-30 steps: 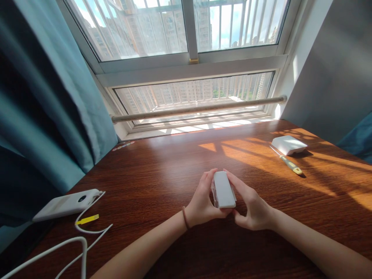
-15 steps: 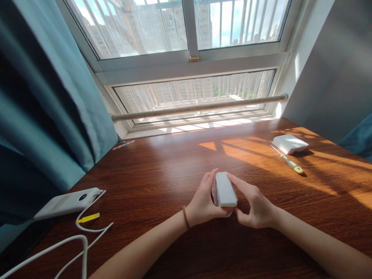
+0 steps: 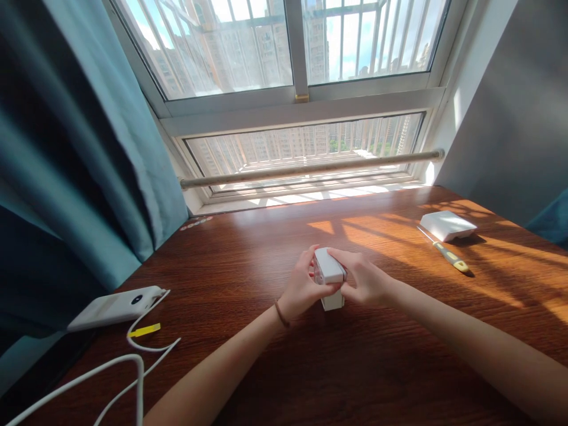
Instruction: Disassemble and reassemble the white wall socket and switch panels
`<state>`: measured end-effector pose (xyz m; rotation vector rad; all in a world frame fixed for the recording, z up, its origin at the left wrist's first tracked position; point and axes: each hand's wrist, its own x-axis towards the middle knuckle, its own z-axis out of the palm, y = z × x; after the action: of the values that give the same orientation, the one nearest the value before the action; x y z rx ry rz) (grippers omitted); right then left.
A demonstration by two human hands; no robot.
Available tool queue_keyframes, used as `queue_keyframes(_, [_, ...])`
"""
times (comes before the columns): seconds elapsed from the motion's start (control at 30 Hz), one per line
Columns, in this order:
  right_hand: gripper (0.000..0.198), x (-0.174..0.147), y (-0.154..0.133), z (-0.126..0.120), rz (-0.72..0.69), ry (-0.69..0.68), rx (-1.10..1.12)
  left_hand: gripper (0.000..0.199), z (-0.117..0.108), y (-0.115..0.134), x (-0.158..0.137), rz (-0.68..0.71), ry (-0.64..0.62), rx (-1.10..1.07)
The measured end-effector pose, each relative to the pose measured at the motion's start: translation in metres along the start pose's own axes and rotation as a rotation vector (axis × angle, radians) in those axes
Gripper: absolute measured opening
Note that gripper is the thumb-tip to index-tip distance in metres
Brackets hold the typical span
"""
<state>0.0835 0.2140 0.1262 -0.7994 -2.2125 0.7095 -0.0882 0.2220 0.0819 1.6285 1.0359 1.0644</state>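
Between my two hands is a small white box-shaped object (image 3: 329, 267), with a smooth rounded top and a paler lower block showing below my fingers. My left hand (image 3: 305, 283) wraps its left side, thumb across the near face. My right hand (image 3: 361, 277) grips the right side, its index finger on the top edge and its thumb low at the near corner. A thin dark line runs along the right edge of the top part. The fingers hide much of the sides, and I cannot tell what kind of device it is.
At the right lie a white plastic cover (image 3: 447, 226) and a screwdriver (image 3: 451, 257) with a yellow-grey handle. On the left are a white power bank (image 3: 115, 309), a white cable (image 3: 141, 378) and a yellow tag (image 3: 145, 330). A blue curtain (image 3: 89, 148) hangs beside the window.
Both hands have moved slightly left and away from me with the white object. It has tilted, so its lower block now shows. My right hand has closed in on its side.
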Motion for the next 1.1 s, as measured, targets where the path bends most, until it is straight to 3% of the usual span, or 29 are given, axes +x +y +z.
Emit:
queue_keyframes(0.23, [0.044, 0.03, 0.012, 0.014, 0.052, -0.004, -0.013, 0.086, -0.017, -0.01, 0.011, -0.033, 0.066, 0.069])
queue_keyframes(0.5, [0.059, 0.025, 0.022, 0.028, 0.096, 0.068, 0.04, 0.087, -0.019, -0.015, 0.014, 0.053, 0.064, 0.123])
queue_keyframes(0.83, [0.058, 0.018, 0.022, 0.031, 0.104, 0.115, 0.044, 0.088, -0.018, -0.018, 0.012, 0.081, 0.06, 0.101])
queue_keyframes(1.0, [0.075, 0.016, 0.025, 0.03, -0.005, 0.17, 0.141, 0.085, -0.025, -0.008, 0.013, 0.013, 0.063, -0.167])
queue_keyframes(1.1, [0.078, 0.016, 0.029, 0.027, 0.034, 0.168, 0.255, 0.07, -0.031, 0.003, 0.014, 0.024, 0.005, -0.387])
